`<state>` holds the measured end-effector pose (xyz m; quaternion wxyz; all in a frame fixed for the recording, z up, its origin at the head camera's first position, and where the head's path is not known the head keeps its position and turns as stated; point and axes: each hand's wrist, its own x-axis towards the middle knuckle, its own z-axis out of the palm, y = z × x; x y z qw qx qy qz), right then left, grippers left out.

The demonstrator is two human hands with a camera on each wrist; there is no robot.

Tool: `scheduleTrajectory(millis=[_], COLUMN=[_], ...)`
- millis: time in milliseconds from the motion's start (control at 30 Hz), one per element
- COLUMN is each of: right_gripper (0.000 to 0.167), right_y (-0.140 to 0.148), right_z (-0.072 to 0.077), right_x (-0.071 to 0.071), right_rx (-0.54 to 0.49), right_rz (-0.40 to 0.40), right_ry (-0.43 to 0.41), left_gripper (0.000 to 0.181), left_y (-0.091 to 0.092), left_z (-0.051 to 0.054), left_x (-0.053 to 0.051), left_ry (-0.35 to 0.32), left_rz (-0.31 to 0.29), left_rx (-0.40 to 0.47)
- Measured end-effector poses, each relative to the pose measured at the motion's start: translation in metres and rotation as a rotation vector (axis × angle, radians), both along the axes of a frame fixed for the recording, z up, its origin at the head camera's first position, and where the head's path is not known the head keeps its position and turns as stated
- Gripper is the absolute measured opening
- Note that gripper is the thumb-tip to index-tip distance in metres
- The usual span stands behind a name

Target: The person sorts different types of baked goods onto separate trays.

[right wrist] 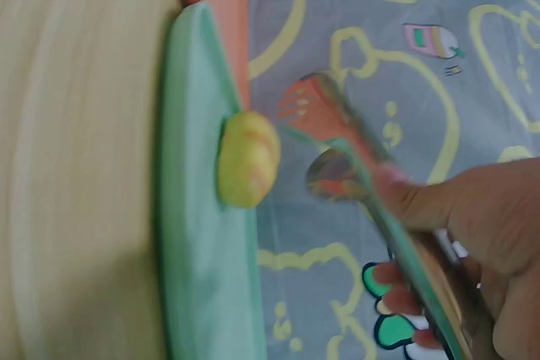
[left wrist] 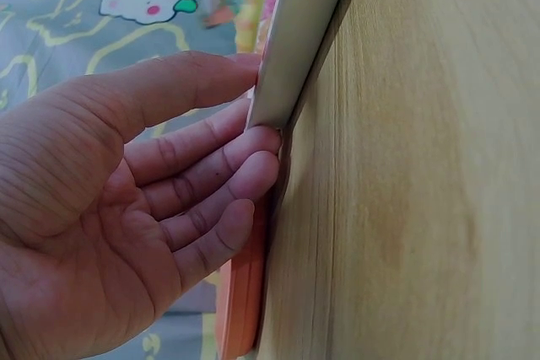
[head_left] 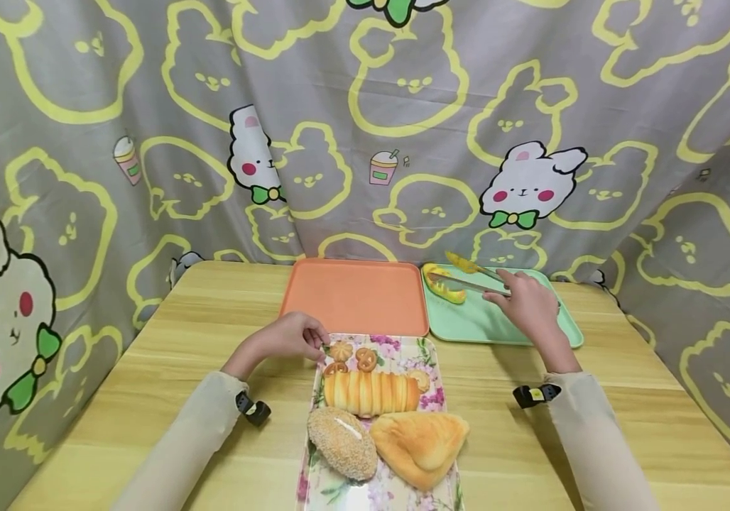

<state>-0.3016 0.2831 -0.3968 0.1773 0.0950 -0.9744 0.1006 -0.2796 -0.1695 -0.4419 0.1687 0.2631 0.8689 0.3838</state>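
1. Behind the wooden table [head_left: 211, 301] hangs a patterned curtain [head_left: 314, 85].
2. My left hand [head_left: 291, 335] pinches the floral tray's [head_left: 406, 348] corner; I'd steady it lightly.
3. My right hand [head_left: 527, 304] grips tongs [head_left: 476, 286], tips parted and, though blurred, apparently off the yellow bread [right wrist: 250, 160] lying on the green tray [head_left: 499, 323]; I'd avoid nudging it.

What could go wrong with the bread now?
The tongs in the right hand might knock the yellow bread off, since it sits near the edge of the green tray. The left hand touches the flowery tray at a corner; a tug could make the triangular bread, which seems to poke over the side, slip.
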Motion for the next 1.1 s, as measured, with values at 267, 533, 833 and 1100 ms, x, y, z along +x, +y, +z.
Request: scheduleTrajectory(millis=[267,533,833,1100], right_gripper=[0.062,0.050,0.047,0.048], right_y=[-0.014,-0.035,-0.053,-0.063], right_z=[0.022,0.032,0.032,0.027], right_x=[0.009,0.028,0.039,0.041], right_rx=[-0.370,-0.393,-0.355,-0.247], right_rz=[0.247,0.546,0.711,0.780], right_ry=[-0.094,-0.170,-0.457,-0.551], left_gripper=[0.021,0.023,0.024,0.024], left_y=[0.000,0.001,0.000,-0.001], left_z=[0.002,0.003,0.001,0.000], left_x=[-0.002,-0.004,-0.003,-0.003], left_ry=[0.011,0.004,0.009,0.008], left_rz=[0.006,-0.002,-0.014,-0.012], left_rx=[-0.011,-0.003,0.006,0.007])
